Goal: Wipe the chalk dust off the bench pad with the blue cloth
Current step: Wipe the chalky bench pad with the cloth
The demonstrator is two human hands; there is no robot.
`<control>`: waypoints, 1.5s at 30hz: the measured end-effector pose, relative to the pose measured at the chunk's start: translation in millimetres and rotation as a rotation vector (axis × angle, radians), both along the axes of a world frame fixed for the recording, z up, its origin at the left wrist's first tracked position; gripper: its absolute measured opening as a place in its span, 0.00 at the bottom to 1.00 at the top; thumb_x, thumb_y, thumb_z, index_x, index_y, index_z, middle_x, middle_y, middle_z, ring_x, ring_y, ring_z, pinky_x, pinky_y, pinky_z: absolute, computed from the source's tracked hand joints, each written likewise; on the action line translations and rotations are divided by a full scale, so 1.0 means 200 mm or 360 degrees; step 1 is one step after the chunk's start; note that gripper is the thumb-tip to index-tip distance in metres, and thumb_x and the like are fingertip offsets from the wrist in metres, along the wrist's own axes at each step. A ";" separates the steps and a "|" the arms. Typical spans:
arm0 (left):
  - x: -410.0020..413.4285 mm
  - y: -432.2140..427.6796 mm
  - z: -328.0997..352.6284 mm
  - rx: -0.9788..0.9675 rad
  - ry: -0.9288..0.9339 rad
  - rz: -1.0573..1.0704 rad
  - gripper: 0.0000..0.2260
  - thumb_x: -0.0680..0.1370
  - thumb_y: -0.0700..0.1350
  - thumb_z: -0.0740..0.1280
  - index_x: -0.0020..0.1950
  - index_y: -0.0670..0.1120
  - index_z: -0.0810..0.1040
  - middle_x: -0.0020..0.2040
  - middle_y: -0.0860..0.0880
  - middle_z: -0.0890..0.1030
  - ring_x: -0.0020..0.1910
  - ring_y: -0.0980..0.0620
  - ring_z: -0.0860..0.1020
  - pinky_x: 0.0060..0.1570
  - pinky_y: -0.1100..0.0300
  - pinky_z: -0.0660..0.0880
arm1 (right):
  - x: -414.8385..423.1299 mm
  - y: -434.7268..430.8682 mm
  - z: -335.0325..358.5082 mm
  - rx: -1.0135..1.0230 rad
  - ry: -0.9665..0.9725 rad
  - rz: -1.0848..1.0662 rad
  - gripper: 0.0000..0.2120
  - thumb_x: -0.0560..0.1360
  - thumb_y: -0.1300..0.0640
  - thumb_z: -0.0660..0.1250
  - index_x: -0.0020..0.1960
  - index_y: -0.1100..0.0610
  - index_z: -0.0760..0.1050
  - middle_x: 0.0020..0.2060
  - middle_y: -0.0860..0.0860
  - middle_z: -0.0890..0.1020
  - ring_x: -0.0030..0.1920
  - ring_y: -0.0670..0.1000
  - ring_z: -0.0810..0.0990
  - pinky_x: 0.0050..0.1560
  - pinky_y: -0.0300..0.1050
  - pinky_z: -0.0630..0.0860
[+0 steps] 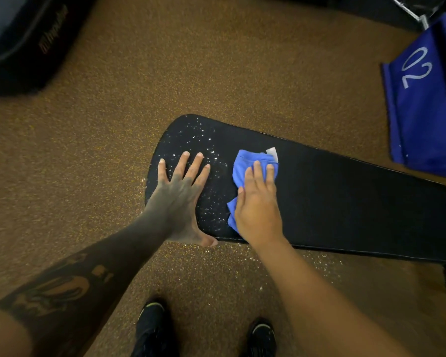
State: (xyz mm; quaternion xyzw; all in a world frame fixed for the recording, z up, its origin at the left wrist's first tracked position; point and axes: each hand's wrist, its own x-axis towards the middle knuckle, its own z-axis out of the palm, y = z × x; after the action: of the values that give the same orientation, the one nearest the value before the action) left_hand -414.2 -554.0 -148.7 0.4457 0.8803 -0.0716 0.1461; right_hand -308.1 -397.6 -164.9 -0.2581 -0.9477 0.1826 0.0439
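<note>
A long black bench pad [345, 202] runs from the middle of the view to the right edge. White chalk specks [201, 140] cover its rounded left end; the part right of the cloth looks plain black. My left hand [178, 197] lies flat on the speckled end, fingers spread, holding nothing. The crumpled blue cloth [247, 163], with a small white tag, sits just right of the specks. My right hand [258, 204] presses flat on top of the cloth, fingers extended over it.
The floor [165, 73] is brown speckled rubber, with chalk specks below the pad's near edge. A blue fabric item marked "02" [428, 99] stands at the upper right. A dark machine base [23, 39] fills the upper left. My two black shoes [152, 328] are at the bottom.
</note>
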 end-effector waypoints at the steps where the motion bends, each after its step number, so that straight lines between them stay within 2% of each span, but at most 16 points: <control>1: 0.00 0.00 0.00 0.0007 -0.0001 0.0001 0.72 0.50 0.88 0.52 0.80 0.44 0.36 0.81 0.42 0.35 0.80 0.39 0.36 0.74 0.29 0.45 | -0.01 -0.05 0.00 -0.0025 0.0002 0.0024 0.23 0.81 0.58 0.55 0.74 0.66 0.63 0.76 0.60 0.61 0.78 0.62 0.50 0.74 0.62 0.59; 5: 0.00 0.00 -0.01 0.0038 -0.0024 0.0000 0.71 0.50 0.87 0.52 0.81 0.44 0.37 0.82 0.42 0.37 0.80 0.38 0.38 0.74 0.29 0.47 | 0.05 -0.10 0.00 0.0101 -0.0011 0.0660 0.24 0.80 0.57 0.54 0.74 0.64 0.63 0.75 0.59 0.64 0.78 0.61 0.52 0.75 0.60 0.59; 6: 0.00 0.00 0.00 0.0026 -0.0021 0.0006 0.72 0.50 0.88 0.52 0.80 0.44 0.37 0.82 0.42 0.37 0.80 0.39 0.37 0.74 0.29 0.46 | 0.03 -0.05 -0.01 0.0115 0.0011 0.0621 0.24 0.80 0.58 0.54 0.74 0.64 0.64 0.75 0.59 0.65 0.78 0.61 0.53 0.74 0.61 0.60; 10: 0.00 0.00 0.00 -0.0002 -0.0026 0.0006 0.73 0.49 0.88 0.52 0.80 0.44 0.35 0.81 0.43 0.34 0.80 0.39 0.36 0.74 0.29 0.43 | -0.10 0.06 0.00 -0.0001 -0.0055 -0.0096 0.24 0.80 0.61 0.54 0.74 0.67 0.61 0.77 0.61 0.59 0.78 0.64 0.49 0.75 0.61 0.57; 11: 0.00 0.00 0.00 -0.0009 -0.0031 0.0002 0.73 0.49 0.88 0.52 0.80 0.44 0.35 0.81 0.43 0.34 0.80 0.39 0.35 0.74 0.29 0.44 | -0.11 0.02 0.00 -0.0003 -0.0060 -0.0098 0.24 0.80 0.59 0.52 0.74 0.67 0.60 0.77 0.61 0.59 0.78 0.64 0.48 0.75 0.61 0.56; 14: 0.00 0.00 0.00 -0.0007 -0.0044 0.0010 0.72 0.50 0.88 0.53 0.80 0.43 0.37 0.81 0.43 0.36 0.80 0.39 0.36 0.74 0.29 0.45 | -0.05 -0.10 0.00 0.0081 -0.0035 0.0418 0.27 0.79 0.55 0.48 0.73 0.66 0.63 0.75 0.62 0.64 0.77 0.65 0.53 0.74 0.63 0.59; 16: 0.00 0.01 0.00 -0.0002 -0.0051 0.0015 0.72 0.50 0.87 0.53 0.80 0.43 0.36 0.81 0.43 0.35 0.80 0.39 0.36 0.74 0.29 0.45 | -0.03 -0.07 0.00 0.0143 -0.0065 0.0577 0.26 0.80 0.54 0.47 0.74 0.63 0.63 0.75 0.59 0.65 0.78 0.62 0.54 0.73 0.62 0.62; 19: -0.01 -0.01 0.01 0.0057 -0.0086 0.0006 0.69 0.53 0.86 0.52 0.80 0.43 0.36 0.81 0.44 0.34 0.80 0.41 0.35 0.75 0.30 0.43 | -0.07 -0.01 0.01 0.0153 -0.0077 0.0390 0.26 0.81 0.52 0.47 0.76 0.60 0.61 0.77 0.56 0.61 0.79 0.58 0.51 0.74 0.61 0.60; 21: -0.01 -0.04 0.01 0.0263 -0.0173 0.0075 0.63 0.59 0.83 0.54 0.81 0.44 0.41 0.82 0.44 0.39 0.81 0.43 0.37 0.75 0.30 0.44 | -0.08 -0.02 0.01 0.0090 -0.0042 0.0381 0.26 0.81 0.51 0.50 0.76 0.60 0.60 0.78 0.56 0.59 0.79 0.58 0.49 0.76 0.58 0.55; 24: -0.03 -0.06 -0.03 0.0608 -0.0174 0.0471 0.47 0.71 0.75 0.53 0.81 0.48 0.49 0.83 0.45 0.47 0.81 0.44 0.44 0.75 0.30 0.45 | -0.07 -0.02 0.01 0.0002 -0.0027 0.0411 0.26 0.81 0.52 0.54 0.77 0.59 0.58 0.78 0.55 0.57 0.79 0.56 0.46 0.76 0.56 0.52; 27: -0.07 -0.04 -0.05 0.0644 -0.0190 0.0922 0.36 0.77 0.68 0.55 0.81 0.53 0.51 0.83 0.45 0.48 0.81 0.41 0.49 0.75 0.31 0.53 | -0.08 -0.01 0.01 -0.0007 -0.0045 0.0448 0.26 0.82 0.53 0.55 0.77 0.59 0.57 0.79 0.55 0.56 0.79 0.56 0.44 0.77 0.57 0.51; 30: -0.09 -0.03 -0.05 0.0651 -0.0292 0.1032 0.34 0.79 0.65 0.58 0.81 0.56 0.51 0.83 0.47 0.45 0.79 0.40 0.52 0.68 0.34 0.67 | -0.12 0.01 0.01 0.0024 -0.0044 0.0490 0.26 0.81 0.53 0.53 0.77 0.60 0.58 0.78 0.56 0.57 0.79 0.58 0.45 0.77 0.58 0.53; 32: -0.09 -0.04 -0.04 0.0646 -0.0312 0.1033 0.33 0.79 0.64 0.58 0.81 0.57 0.50 0.83 0.48 0.44 0.78 0.40 0.55 0.64 0.36 0.70 | -0.17 0.04 0.02 0.0025 -0.0066 0.0443 0.25 0.82 0.54 0.53 0.77 0.60 0.58 0.79 0.56 0.55 0.79 0.58 0.44 0.77 0.57 0.51; 37: -0.09 -0.04 -0.04 0.0716 -0.0361 0.1187 0.33 0.79 0.65 0.59 0.80 0.57 0.52 0.82 0.46 0.49 0.74 0.38 0.64 0.64 0.38 0.71 | -0.33 0.05 0.02 0.0026 -0.0122 0.0278 0.24 0.82 0.56 0.53 0.77 0.61 0.58 0.79 0.56 0.54 0.79 0.59 0.44 0.77 0.58 0.51; 42: -0.10 -0.05 -0.05 0.0743 -0.0392 0.1259 0.32 0.80 0.64 0.57 0.80 0.59 0.51 0.81 0.45 0.55 0.73 0.39 0.67 0.65 0.39 0.70 | -0.30 0.09 0.03 0.0111 -0.0130 0.0780 0.24 0.81 0.56 0.55 0.75 0.63 0.61 0.77 0.57 0.61 0.78 0.61 0.51 0.75 0.60 0.56; 45: -0.10 -0.05 -0.06 0.0753 -0.0414 0.1261 0.31 0.80 0.64 0.56 0.80 0.60 0.50 0.81 0.45 0.55 0.73 0.40 0.67 0.65 0.39 0.70 | -0.44 0.19 0.02 0.0094 -0.0171 0.0505 0.24 0.81 0.58 0.53 0.76 0.64 0.59 0.78 0.59 0.58 0.78 0.62 0.47 0.76 0.60 0.52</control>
State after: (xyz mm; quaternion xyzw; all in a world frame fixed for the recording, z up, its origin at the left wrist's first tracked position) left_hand -434.1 -563.6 -159.9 0.1023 0.9489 0.2483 0.1655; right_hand -396.5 -359.3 -160.0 -0.1134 -0.9825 0.1452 -0.0286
